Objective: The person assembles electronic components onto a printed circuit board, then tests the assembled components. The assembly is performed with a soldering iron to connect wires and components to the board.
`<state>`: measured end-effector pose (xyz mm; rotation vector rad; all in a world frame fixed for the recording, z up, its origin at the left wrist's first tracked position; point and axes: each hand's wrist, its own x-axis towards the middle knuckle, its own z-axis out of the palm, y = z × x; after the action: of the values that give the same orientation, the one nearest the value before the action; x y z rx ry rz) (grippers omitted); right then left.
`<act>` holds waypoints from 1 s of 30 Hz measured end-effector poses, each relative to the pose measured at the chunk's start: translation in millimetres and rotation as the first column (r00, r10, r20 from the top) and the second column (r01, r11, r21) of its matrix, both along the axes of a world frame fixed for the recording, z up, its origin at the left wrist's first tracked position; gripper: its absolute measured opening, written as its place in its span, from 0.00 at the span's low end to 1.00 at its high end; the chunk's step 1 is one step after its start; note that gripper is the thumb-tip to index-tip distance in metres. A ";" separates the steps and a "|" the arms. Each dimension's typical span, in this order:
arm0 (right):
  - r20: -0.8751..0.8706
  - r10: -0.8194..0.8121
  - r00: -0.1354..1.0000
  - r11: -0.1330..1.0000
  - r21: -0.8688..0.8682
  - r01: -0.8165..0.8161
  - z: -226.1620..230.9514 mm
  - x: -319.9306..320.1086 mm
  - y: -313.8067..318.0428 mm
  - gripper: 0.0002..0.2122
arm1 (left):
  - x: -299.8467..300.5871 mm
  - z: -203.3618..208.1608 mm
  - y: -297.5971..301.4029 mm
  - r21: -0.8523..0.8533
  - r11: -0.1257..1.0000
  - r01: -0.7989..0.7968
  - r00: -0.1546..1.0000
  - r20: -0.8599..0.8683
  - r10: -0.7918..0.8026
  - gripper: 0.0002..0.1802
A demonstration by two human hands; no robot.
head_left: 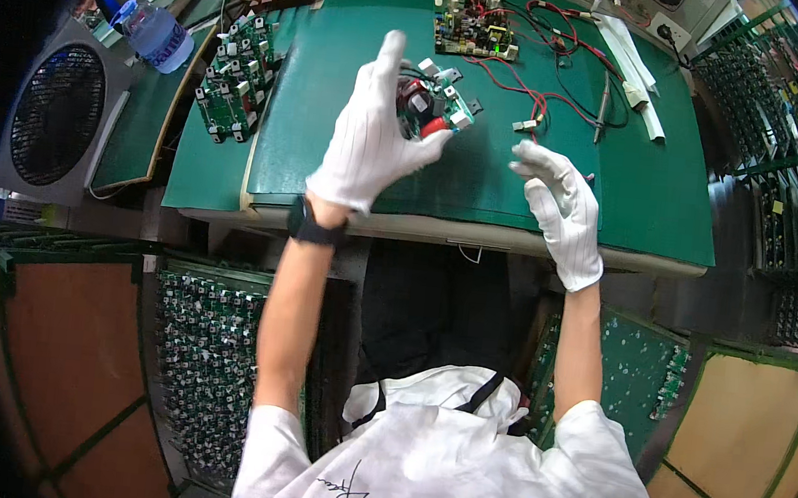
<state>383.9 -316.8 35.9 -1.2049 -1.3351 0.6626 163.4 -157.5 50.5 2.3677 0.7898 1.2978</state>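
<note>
My left hand [368, 131], in a white glove, is spread beside a small green circuit board [454, 93] on the green mat. Its fingers point away from me and its thumb reaches to the right, close to a red part on the board. A dark round component [421, 104] sits on that board, partly behind the hand. To the right, my gloved right hand [564, 207] hovers over the mat's near edge with fingers loosely bent and apart. Nothing shows between them. Just beyond it lies a white connector [525, 125] on red wires.
A larger populated board [477, 21] with red and black leads lies at the back. A pen-like probe [604, 106] and white strips [629, 60] are right of it. Several boards [236, 80], a water bottle [155, 36] and a fan [58, 115] stand left. Board-filled racks [205, 365] flank me.
</note>
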 end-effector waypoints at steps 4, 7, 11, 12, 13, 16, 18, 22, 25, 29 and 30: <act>0.423 -0.134 0.896 0.991 0.079 0.111 14.8 22.5 7.7 0.12 | -2.6 -4.1 44.4 -0.057 0.984 0.171 0.957 -0.226 -0.179 0.62; 0.590 -0.197 0.783 0.980 0.097 0.174 15.8 42.2 14.1 0.10 | -6.1 -10.4 56.5 -0.178 0.951 0.254 0.917 -0.268 -0.296 0.63; 0.709 -0.212 0.673 0.976 0.122 0.179 16.3 63.8 27.5 0.09 | -22.6 -25.5 79.6 -0.220 0.959 0.179 0.979 -0.061 -0.197 0.45; 0.723 -0.209 0.658 0.976 0.112 0.187 18.9 64.4 32.7 0.08 | -28.1 -29.0 87.8 -0.220 0.968 0.123 0.989 -0.055 -0.138 0.38; 0.749 -0.202 0.631 0.976 0.105 0.188 20.0 66.0 37.5 0.10 | -26.7 -25.3 86.7 -0.201 0.976 0.086 0.994 -0.046 -0.097 0.25; 0.855 -0.169 0.491 0.984 0.116 0.137 24.0 62.3 59.4 0.13 | -22.1 -14.3 86.5 -0.190 0.982 0.021 0.971 -0.231 -0.065 0.18; 0.888 -0.190 0.418 0.982 0.162 0.102 20.6 63.0 70.6 0.13 | -13.9 -15.3 80.3 -0.176 0.984 0.036 0.978 -0.197 -0.072 0.15; 0.990 0.002 0.140 0.992 -0.019 0.123 11.5 74.0 88.6 0.09 | -5.5 -17.8 74.3 -0.114 0.993 0.013 0.971 -0.236 -0.040 0.16; 0.928 0.032 0.371 0.999 -0.020 -0.036 12.3 77.8 96.3 0.08 | 5.1 -8.9 72.8 -0.066 0.997 -0.026 0.975 -0.220 0.011 0.17; 0.958 -0.004 0.288 0.999 0.017 -0.044 10.2 75.4 104.6 0.08 | 22.7 10.5 72.7 0.085 0.996 0.035 0.937 -0.350 -0.003 0.19; 0.965 -0.011 0.263 0.996 0.034 -0.084 8.3 76.5 108.6 0.09 | 24.9 12.7 73.5 0.107 0.991 0.084 0.865 -0.502 -0.019 0.20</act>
<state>460.4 -208.2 44.2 -1.5869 -2.4023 -0.2819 188.3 -84.0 63.1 2.8564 0.7884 0.7225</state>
